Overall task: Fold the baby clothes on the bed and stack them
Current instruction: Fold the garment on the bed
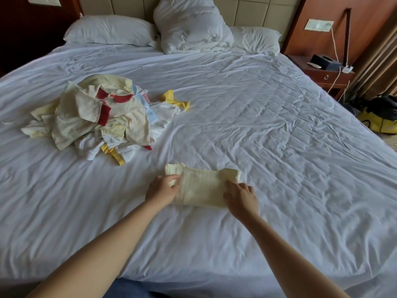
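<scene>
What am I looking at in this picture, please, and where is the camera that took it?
There is no machine here: the two arms belong to a person folding laundry. The one picture comes from a wide-angle camera worn on their head, looking forward and down, so you see their own left hand and right hand reaching out. They work on a bed with a white sheet. Between the hands lies a pale yellow baby garment, partly folded; the left hand grips its left end and the right hand's fingers rest on its right side. To the left sits a loose pile of unfolded baby clothes, cream, white, red and yellow. Pillows and a bunched duvet lie at the headboard.
</scene>
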Available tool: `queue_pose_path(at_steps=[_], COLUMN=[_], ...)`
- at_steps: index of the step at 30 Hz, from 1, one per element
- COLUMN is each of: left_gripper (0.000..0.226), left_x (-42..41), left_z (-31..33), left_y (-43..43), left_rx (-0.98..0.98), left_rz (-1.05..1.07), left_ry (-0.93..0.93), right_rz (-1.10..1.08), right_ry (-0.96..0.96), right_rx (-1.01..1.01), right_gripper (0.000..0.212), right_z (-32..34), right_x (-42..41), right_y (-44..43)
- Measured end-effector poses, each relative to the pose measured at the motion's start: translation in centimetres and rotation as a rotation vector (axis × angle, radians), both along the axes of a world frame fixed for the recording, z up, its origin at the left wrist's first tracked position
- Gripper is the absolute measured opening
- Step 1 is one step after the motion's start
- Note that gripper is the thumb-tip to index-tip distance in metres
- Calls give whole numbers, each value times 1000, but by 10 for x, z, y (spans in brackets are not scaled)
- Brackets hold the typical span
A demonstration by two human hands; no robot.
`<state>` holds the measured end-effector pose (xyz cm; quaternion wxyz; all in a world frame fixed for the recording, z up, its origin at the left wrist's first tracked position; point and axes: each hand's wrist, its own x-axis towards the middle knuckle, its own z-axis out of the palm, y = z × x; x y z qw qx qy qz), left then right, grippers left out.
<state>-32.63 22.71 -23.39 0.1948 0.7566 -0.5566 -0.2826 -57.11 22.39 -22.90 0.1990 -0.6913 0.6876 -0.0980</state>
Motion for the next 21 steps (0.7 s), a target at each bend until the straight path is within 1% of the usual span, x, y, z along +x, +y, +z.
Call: queue_pose_path(at_steps=[2, 5, 8, 11, 17, 21], left_gripper=[33, 31, 36, 42, 49, 48], left_x=[-1, -3, -3, 3, 48, 97], left_z=[5, 11, 17, 25, 52, 72], left_y=[-5, -4, 3, 17, 55, 86], left_rx=[14, -3, -60, -124, -243, -347], left_rz=[17, 65, 92, 116, 179, 241], left_ry=[128, 222, 308, 367, 357, 372], right_rz=[5, -80, -143, -142, -82, 16], right_ry=[-94, -276, -422, -501, -652, -736], right_rx=[39, 92, 104, 119, 89, 77], right_gripper=[48, 52, 51, 56, 57, 59], right_z=[5, 16, 25, 34, 61, 79], right_x=[1, -1, -3, 0, 40, 97], right_y=[-7, -13, -12, -7, 9, 18])
